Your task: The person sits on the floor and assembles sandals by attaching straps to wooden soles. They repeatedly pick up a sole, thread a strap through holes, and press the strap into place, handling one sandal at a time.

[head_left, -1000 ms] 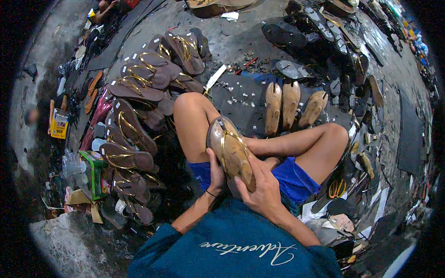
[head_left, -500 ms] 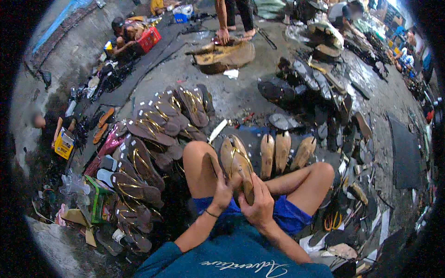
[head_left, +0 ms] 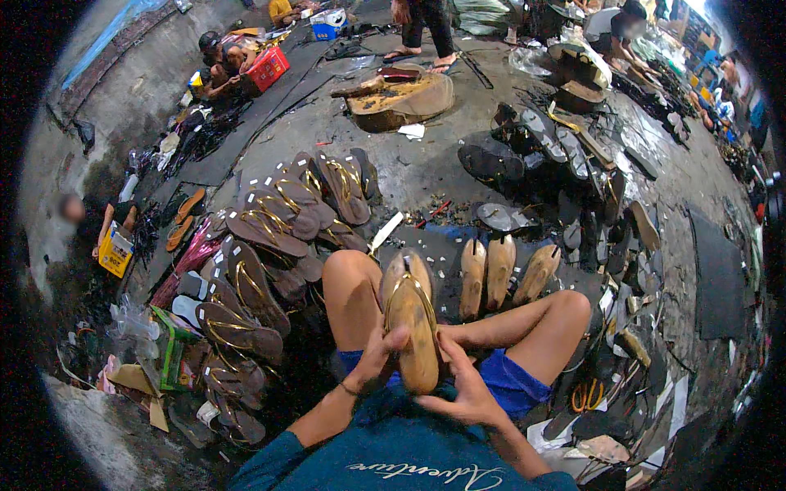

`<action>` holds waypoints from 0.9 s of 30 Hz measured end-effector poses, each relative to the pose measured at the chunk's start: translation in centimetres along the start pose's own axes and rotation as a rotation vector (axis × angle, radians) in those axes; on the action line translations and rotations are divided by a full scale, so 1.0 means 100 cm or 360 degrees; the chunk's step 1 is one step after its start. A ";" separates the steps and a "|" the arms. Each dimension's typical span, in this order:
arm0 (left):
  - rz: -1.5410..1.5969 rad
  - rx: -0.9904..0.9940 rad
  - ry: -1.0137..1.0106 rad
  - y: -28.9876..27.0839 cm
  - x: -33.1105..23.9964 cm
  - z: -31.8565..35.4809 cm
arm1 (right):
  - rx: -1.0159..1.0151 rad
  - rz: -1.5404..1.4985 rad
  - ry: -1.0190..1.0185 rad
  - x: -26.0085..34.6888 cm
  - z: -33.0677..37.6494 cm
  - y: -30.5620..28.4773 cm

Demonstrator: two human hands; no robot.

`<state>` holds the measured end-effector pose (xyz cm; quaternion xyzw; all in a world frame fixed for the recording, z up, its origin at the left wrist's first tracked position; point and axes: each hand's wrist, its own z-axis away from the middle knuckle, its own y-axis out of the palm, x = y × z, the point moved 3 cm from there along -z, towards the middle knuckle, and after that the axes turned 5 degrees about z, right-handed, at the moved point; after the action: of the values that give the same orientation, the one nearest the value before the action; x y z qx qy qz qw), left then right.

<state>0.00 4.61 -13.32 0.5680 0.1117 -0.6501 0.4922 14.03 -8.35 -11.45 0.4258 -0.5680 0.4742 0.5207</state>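
Observation:
A wooden shoe last [head_left: 413,348] with a thin gold strap [head_left: 407,286] across its front stands between my knees, toe away from me. Closed round its left side is my left hand [head_left: 375,360], the thumb over the wood. My right hand [head_left: 465,391] is beside the heel with fingers apart, the fingertips close to the last's right edge and the thumb just below the heel. Whether those fingertips touch the wood I cannot tell. Wooden lasts [head_left: 500,274] stand in a row beyond my right leg.
Brown sandals with gold straps [head_left: 243,331] lie heaped on my left. Dark soles [head_left: 491,164] lie ahead to the right, near a white strip [head_left: 386,233]. A wooden block [head_left: 401,102] sits farther off by a standing person. Another person crouches by a red crate [head_left: 266,69].
The last has turned to show its broad wooden face and strap squarely. My right hand has loosened from the heel and its fingers have spread. The standing person's hand has left the block.

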 end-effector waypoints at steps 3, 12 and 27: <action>-0.0035 0.0099 -0.0012 0.021 -0.016 0.042 | 0.0067 -0.0828 0.0554 -0.007 0.015 0.006; 0.0510 0.0327 0.0013 0.046 -0.023 0.084 | 0.0252 -0.1196 0.0746 0.018 0.057 0.008; -0.1508 0.0139 0.0594 0.082 -0.083 0.042 | 0.0165 -0.1441 0.0312 0.000 0.011 -0.001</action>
<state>2.55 1.90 -1.50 0.5815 0.4157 -0.6934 0.0908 13.96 -9.45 -11.46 0.6094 -0.2487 0.2651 0.7046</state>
